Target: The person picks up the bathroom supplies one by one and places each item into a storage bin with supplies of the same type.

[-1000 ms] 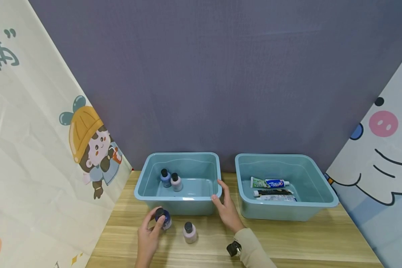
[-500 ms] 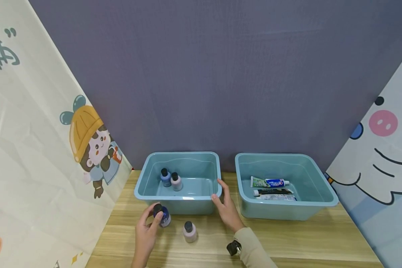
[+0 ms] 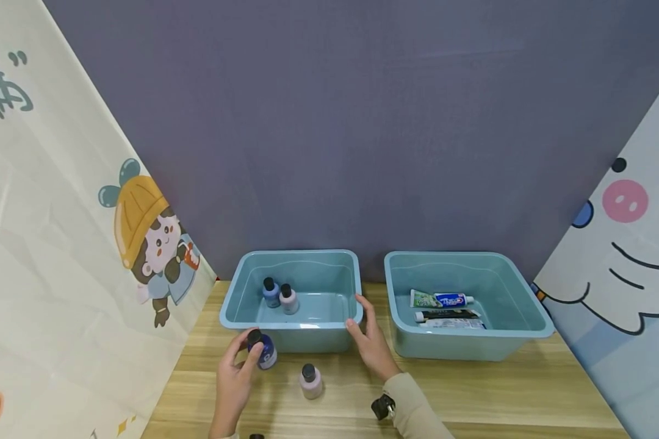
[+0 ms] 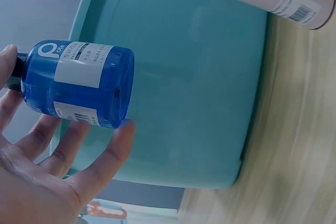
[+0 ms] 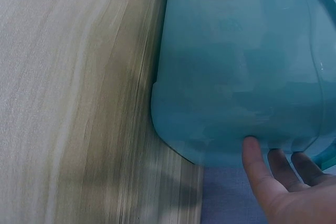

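My left hand pinches a dark blue bottle near its black cap, in front of the left blue bin. The left wrist view shows white labels on this bottle, its base turned toward the right and a fingertip against it. My right hand grips the front right corner of the same bin, thumb at the rim, fingers against the outer wall. A pale pink bottle with a black cap stands on the table between my hands. Inside the left bin stand a light blue bottle and a pink bottle.
A second blue bin on the right holds several toothpaste tubes. Both bins stand on the wooden table against a grey-purple partition. A black cap shows at the bottom edge of the head view.
My left hand has shifted left and slightly toward the bin with the dark blue bottle. A black cap has come into sight at the bottom edge. My right hand stays on the bin corner.
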Motion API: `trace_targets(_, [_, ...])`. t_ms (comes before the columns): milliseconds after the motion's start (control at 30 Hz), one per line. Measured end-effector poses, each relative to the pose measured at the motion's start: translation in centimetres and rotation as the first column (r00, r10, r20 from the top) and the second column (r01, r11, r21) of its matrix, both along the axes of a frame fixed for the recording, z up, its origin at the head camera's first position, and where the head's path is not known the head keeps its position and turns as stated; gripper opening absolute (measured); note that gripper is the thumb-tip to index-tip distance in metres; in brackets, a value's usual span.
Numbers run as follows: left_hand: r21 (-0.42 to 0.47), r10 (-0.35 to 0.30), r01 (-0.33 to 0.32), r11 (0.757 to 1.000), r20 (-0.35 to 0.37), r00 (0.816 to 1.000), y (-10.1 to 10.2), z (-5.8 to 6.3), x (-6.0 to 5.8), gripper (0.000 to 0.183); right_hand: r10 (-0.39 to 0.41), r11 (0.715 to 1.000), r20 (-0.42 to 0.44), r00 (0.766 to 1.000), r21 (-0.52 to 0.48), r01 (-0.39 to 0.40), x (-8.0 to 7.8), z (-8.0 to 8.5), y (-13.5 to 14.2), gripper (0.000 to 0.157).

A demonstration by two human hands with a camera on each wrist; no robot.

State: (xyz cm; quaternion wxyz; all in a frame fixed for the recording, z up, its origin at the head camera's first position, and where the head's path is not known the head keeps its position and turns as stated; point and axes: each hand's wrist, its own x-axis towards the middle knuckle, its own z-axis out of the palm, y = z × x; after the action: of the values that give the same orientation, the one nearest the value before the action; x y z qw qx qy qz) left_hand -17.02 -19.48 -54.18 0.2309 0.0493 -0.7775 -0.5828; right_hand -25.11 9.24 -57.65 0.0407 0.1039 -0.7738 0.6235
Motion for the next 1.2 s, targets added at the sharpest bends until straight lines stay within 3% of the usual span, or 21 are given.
trace_targets(633, [0.013,-0.016,0.017,1.0,-0.05,0.999,-0.3,3.0,0.0,0.03,0.006,1.0,0.0,1.0,-0.004,-0.006,-0.3,-0.4,0.2,0.062])
trace_targets(1200, [-0.007,-0.049,0.049,0.999,-0.146,0.988,-0.7,5.5,-1.3,0.031,0.004,1.0,0.002,1.0,0.002,-0.004,-0.2,-0.2,0.1,0.062])
